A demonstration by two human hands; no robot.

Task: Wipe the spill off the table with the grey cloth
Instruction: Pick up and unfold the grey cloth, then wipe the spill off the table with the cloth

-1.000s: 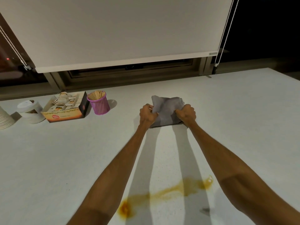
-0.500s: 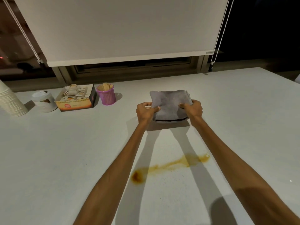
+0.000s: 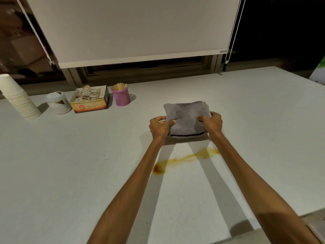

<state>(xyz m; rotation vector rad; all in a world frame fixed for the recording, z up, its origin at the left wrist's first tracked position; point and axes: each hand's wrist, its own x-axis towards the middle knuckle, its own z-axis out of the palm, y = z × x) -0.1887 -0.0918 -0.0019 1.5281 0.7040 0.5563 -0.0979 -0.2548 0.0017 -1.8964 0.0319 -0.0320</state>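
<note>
I see my left hand (image 3: 161, 128) and right hand (image 3: 212, 123) each pinching a near corner of the folded grey terry cloth (image 3: 186, 118), thumbs on top. The thin orange-brown liquid spill (image 3: 184, 158) streaks the white table (image 3: 70, 164) just nearer me than both hands, apart from the cloth.

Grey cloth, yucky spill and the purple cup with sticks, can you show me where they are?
grey cloth (image 3: 186, 117), head view, middle of its folded top.
spill (image 3: 182, 158), head view, middle of the orange streak.
purple cup (image 3: 121, 98), head view, front of its mesh wall.
</note>
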